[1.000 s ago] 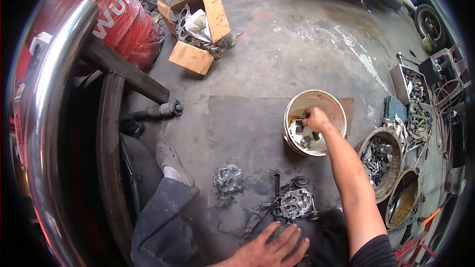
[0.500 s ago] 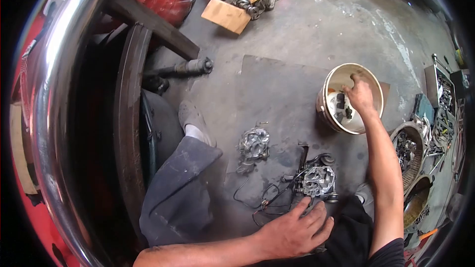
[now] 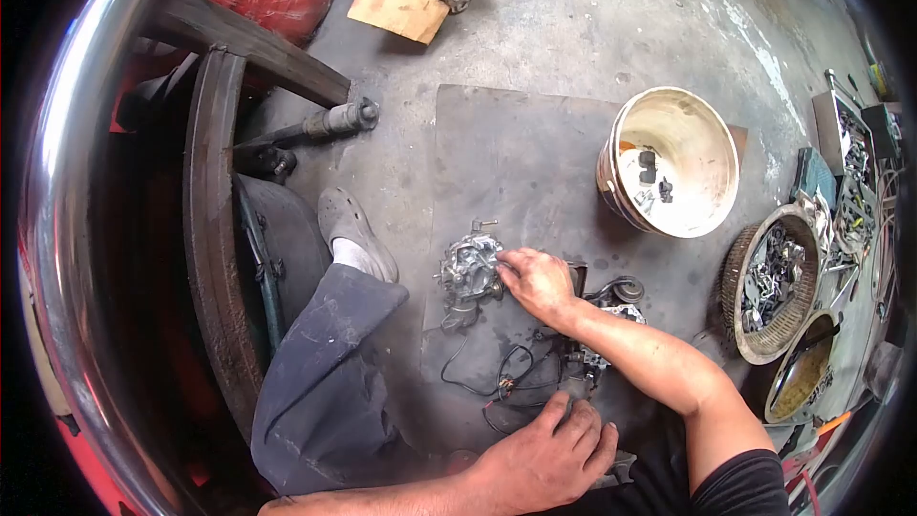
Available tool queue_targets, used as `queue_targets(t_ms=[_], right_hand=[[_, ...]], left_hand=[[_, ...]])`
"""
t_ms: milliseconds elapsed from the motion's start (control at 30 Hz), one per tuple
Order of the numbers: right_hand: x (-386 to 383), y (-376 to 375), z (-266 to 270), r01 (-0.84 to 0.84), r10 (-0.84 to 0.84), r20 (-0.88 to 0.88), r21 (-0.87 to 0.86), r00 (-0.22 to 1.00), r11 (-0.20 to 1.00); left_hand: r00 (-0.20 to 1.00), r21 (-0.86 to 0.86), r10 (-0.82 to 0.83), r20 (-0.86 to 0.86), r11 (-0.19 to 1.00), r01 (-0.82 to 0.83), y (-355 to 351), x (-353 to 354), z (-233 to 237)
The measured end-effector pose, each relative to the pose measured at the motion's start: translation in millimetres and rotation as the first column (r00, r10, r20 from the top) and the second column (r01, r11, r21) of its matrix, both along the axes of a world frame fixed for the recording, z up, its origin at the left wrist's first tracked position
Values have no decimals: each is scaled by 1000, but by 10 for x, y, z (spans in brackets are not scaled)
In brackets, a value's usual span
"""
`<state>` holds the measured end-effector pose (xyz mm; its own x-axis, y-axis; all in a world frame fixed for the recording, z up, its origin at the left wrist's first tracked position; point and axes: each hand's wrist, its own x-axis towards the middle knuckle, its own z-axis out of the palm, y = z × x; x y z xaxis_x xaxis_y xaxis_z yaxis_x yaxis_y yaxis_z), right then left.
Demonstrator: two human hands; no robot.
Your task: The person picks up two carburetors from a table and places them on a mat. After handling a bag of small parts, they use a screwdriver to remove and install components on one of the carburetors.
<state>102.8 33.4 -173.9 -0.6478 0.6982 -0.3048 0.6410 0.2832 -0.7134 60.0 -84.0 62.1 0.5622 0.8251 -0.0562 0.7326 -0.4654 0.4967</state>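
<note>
A silvery metal carburetor body [image 3: 468, 268] with a small spout on top lies on the dark mat. My right hand [image 3: 540, 285] reaches over to it, with fingertips and thumb closed on its right edge. Beneath my right forearm is a second metal carburetor part [image 3: 594, 355], with a round black piece and thin black wires [image 3: 506, 382] beside it; the arm hides much of it. Low in the view, my left hand [image 3: 554, 449] hangs near my lap, its loosely bent fingers apart, close to that second part and holding nothing I can see.
A white bucket [image 3: 712, 186] with a few dark pieces inside stands beyond the mat. At right are a basket [image 3: 731, 296] of metal parts, a yellowish bowl [image 3: 807, 377] and tools. A metal frame [image 3: 212, 201] rises at left, and an open cardboard box [image 3: 399, 10] sits at the back.
My right hand has left the bucket and come down leftward to the carburetor body. My left hand stays low, its fingers slightly more bent. The view has shifted a little.
</note>
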Motion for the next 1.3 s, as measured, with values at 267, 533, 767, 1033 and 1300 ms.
queue_targets(t_ms=[267, 533, 767, 1033, 1300], right_hand=[[-113, 18, -173, -57, 56, -51, -18, 997, 998], [-225, 54, -231, -214, 213, 44, 11, 976, 977], [-210, 77, -268, -233, 232, 22, 20, 972, 972], [-167, 168, -305, -215, 211, -62, -71, 976, 974], [-97, 148, -364, -159, 150, -178, -41, 973, 986]], left_hand=[[1000, -14, 10, 25, 1000, -10, 4, -57, 24], [1000, -4, 21, 22, 1000, -20, -2, -57, 41], [999, -5, 23, 40, 1000, -23, -9, -50, 28], [999, 9, 18, 31, 1000, -18, -6, -26, 22], [1000, -18, -15, -5, 1000, 15, 5, -21, 30]])
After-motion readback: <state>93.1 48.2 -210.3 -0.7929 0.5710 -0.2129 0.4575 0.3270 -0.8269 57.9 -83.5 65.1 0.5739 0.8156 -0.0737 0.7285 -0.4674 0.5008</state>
